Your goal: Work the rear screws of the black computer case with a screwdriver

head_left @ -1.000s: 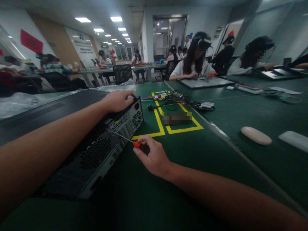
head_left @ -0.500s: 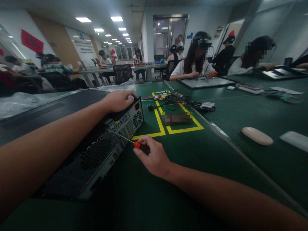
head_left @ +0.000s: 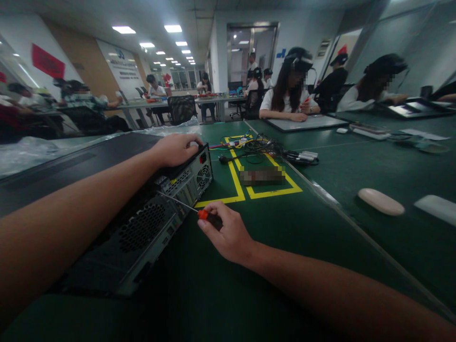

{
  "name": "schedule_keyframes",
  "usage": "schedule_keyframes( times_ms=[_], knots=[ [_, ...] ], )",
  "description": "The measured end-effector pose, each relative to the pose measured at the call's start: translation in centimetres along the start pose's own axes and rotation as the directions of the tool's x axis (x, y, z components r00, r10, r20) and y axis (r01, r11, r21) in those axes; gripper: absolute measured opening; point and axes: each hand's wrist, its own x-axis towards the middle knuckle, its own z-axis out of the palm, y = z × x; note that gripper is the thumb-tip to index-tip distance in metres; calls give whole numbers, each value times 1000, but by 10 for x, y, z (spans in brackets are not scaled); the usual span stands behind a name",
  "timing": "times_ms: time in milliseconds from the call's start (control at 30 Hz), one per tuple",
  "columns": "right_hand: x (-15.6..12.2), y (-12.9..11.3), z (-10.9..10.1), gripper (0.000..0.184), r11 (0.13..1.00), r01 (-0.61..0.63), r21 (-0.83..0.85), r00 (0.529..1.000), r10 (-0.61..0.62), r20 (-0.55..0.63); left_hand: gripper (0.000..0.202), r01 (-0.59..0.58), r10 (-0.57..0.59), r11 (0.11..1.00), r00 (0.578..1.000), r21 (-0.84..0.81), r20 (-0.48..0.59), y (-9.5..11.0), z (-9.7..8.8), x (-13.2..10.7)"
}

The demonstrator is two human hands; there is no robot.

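Note:
A black desktop computer case [head_left: 80,155] lies on its side at the left, its metal rear panel [head_left: 188,187] facing right. My left hand [head_left: 175,149] rests across its upper edge near the power supply end, fingers bent over the corner. My forearm covers part of the case top. In my right hand [head_left: 230,233], thumb and fingers close on the orange and dark handle of a screwdriver [head_left: 202,214]. Its thin shaft reaches left to the rear panel, beside the vent holes. Whether the tip sits in a screw, I cannot tell.
Tangled cables [head_left: 261,145] and a pixelated object [head_left: 262,175] lie by yellow tape outlines [head_left: 274,194] on the green table [head_left: 302,266]. A pale oval case [head_left: 381,201] is at right. Clear plastic wrap [head_left: 35,151] lies behind the computer. Co-workers sit opposite.
My hands, the screwdriver and the computer case look almost the same. Across the table, a co-worker has shifted slightly right and raised the hand with the orange tool.

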Motion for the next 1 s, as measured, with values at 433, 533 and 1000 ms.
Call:
schedule_keyframes(
  times_ms=[433,533,1000],
  knots=[
    [1,0,-2,21,996,62,-67,998,-62,0,60,5,-5,1000,1000,-21,-3,0,0,0],
    [1,2,-2,23,994,67,-84,998,-66,14,61,6,-6,1000,1000,-12,2,-1,0,1],
    [2,2,0,17,998,29,-52,1000,-29,7,61,19,-19,1000,1000,-1,6,3,-1,-1]
  ],
)
